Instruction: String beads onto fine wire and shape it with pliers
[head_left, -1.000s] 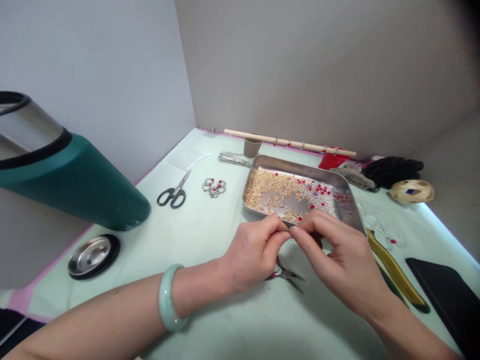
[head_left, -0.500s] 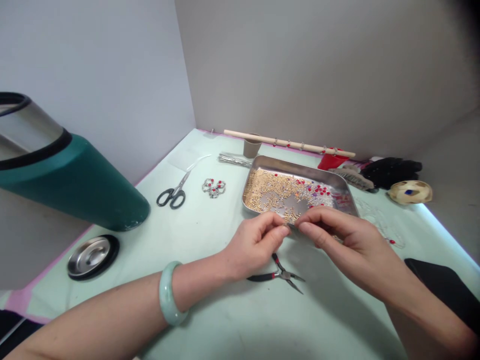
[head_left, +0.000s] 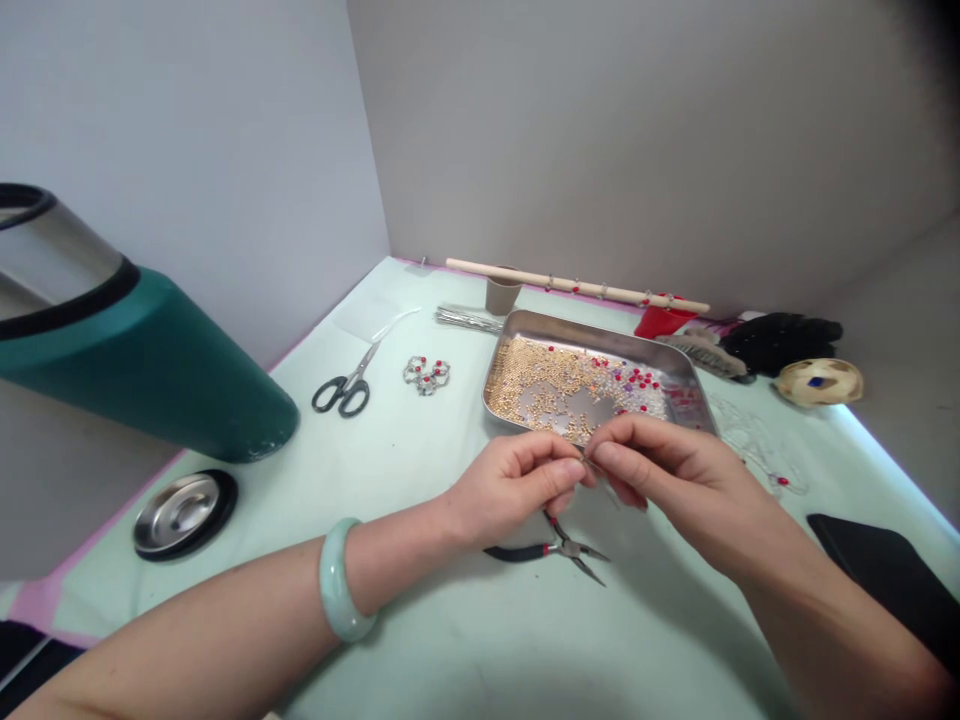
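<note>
My left hand (head_left: 529, 485), with a pale green bangle (head_left: 345, 580) on its wrist, is closed in a pinch. My right hand (head_left: 660, 465) pinches too, its fingertips meeting those of the left. Between them is a thin wire (head_left: 590, 460), mostly hidden by the fingers. Both hands are just in front of a metal tray (head_left: 600, 335) of gold beads (head_left: 517, 375), with red beads (head_left: 641, 378) and clear ones at its right side. Black-handled pliers (head_left: 571, 549) lie with jaws apart on the table below the hands.
Scissors (head_left: 346, 388) and a beaded wire piece (head_left: 427, 375) lie left of the tray. A wire bundle (head_left: 469, 319), cup (head_left: 502, 294) and wooden rod (head_left: 517, 275) are behind. A green tumbler (head_left: 187, 360) and lid (head_left: 184, 512) stand left; a black object (head_left: 885, 560) lies right.
My fingertips have come together, the left hand shifting slightly right and the right hand slightly left. The things on the table have stayed where they were.
</note>
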